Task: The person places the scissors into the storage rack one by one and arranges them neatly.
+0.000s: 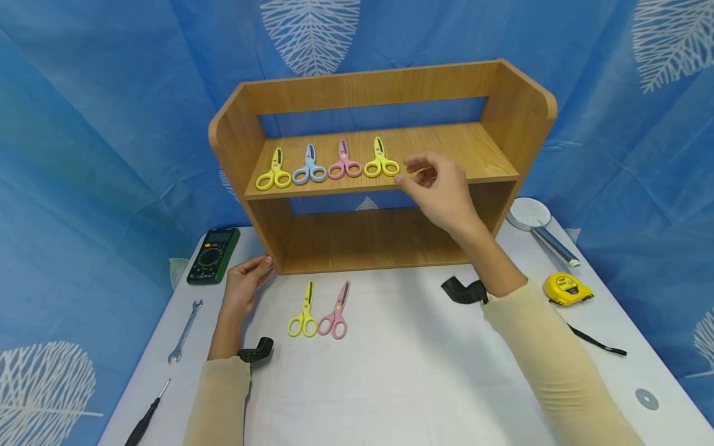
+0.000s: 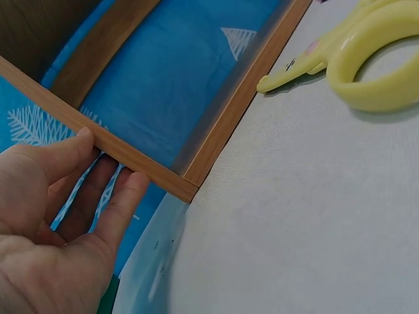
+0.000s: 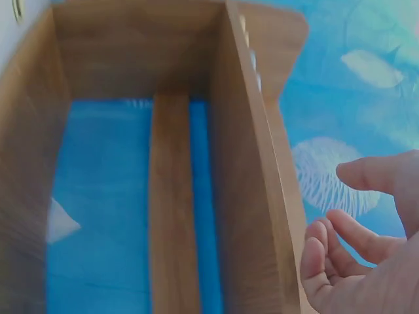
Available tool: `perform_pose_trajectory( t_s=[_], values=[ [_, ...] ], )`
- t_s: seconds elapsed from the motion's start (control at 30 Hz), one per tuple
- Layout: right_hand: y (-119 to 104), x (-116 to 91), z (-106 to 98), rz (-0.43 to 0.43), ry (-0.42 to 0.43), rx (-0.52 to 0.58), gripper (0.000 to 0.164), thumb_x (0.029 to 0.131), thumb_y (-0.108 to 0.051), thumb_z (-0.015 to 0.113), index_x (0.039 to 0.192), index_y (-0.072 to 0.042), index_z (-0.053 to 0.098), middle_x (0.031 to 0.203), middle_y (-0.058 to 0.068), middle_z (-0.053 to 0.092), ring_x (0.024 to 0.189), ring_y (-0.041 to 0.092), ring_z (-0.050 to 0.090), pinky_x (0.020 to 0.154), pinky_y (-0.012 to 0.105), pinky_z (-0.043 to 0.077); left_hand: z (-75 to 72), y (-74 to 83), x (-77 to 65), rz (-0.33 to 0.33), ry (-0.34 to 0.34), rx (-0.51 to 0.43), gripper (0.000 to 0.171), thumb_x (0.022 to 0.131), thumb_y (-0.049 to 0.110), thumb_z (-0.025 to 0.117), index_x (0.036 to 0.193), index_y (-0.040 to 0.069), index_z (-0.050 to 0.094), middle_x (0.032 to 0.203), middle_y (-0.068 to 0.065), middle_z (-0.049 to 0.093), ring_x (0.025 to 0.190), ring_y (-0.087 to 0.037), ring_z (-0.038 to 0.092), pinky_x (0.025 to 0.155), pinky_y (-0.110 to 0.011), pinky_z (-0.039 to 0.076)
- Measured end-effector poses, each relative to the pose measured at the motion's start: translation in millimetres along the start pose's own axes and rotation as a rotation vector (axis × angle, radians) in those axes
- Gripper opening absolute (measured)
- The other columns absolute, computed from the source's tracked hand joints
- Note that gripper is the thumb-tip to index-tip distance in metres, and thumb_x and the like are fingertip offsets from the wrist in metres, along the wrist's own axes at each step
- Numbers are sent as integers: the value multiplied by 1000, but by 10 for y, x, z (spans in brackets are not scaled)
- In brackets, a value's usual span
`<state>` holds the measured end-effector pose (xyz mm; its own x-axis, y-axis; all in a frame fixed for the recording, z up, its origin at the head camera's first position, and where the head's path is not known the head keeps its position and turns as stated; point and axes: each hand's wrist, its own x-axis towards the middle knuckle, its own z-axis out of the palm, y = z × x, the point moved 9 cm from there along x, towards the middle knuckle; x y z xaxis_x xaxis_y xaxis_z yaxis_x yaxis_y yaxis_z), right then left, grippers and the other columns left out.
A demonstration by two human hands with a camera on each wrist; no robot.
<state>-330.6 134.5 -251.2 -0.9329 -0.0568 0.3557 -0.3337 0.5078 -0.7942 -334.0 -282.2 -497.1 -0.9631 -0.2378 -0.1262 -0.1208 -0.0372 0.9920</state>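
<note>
My right hand (image 1: 440, 189) hovers over the front of the upper shelf, fingers loosely bent and holding nothing. Just left of its fingertips lie yellow scissors (image 1: 380, 162). Farther left in the same row are pink scissors (image 1: 344, 164), blue scissors (image 1: 309, 168) and another yellow pair (image 1: 274, 174), blades pointing back. My left hand (image 2: 72, 216) rests its fingertips against the front edge of the left side panel of the wooden shelf (image 2: 141, 162), near the bottom corner. On the table before the shelf lie yellow scissors (image 1: 304, 319) and pink scissors (image 1: 336, 319).
To the left are a multimeter (image 1: 214, 255), a wrench (image 1: 185, 332) and a screwdriver (image 1: 146, 421). On the right lie a magnifying glass (image 1: 528, 214), a yellow tape measure (image 1: 566, 289) and a grey washer (image 1: 647, 399). A blue curtain (image 1: 111, 155) hangs behind.
</note>
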Motion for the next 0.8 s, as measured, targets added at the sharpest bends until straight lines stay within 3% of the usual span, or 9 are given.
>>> perform_pose_trajectory(
  t_s=[0.17,0.37,0.5,0.63,0.8],
  values=[
    [196,-495,222,6,-131,70,36,95,-31,77,122,-10,69,106,6,69,95,18,62,78,22,51,32,0,-7,1,-13,-6,51,94,22,76,134,-7,63,107,6,70,98,-5,73,94,-27,60],
    [490,-942,765,105,-287,125,39,91,-35,81,120,-12,69,102,4,69,92,20,64,79,28,57,5,13,-13,4,5,-13,48,95,19,75,135,-5,64,107,7,71,98,-4,73,93,-26,60],
    [634,-1145,1177,133,-351,105,41,87,-30,84,120,-9,70,101,7,70,90,17,64,78,27,56,0,7,-13,-2,14,-3,47,95,15,75,137,-3,63,112,3,70,102,-6,71,96,-28,60],
    [779,-1301,1554,172,-416,92,46,84,-27,86,120,-4,70,101,11,71,87,13,63,76,24,55,7,9,-12,-1,31,35,49,96,14,74,141,2,61,126,-9,66,107,-11,71,97,-29,59],
    [926,-1462,1906,219,-501,59,49,83,-27,87,118,0,68,98,8,67,83,13,60,72,24,53,12,-15,1,-19,48,76,46,96,17,74,139,6,64,139,-18,62,110,-14,72,95,-27,59]
  ],
)
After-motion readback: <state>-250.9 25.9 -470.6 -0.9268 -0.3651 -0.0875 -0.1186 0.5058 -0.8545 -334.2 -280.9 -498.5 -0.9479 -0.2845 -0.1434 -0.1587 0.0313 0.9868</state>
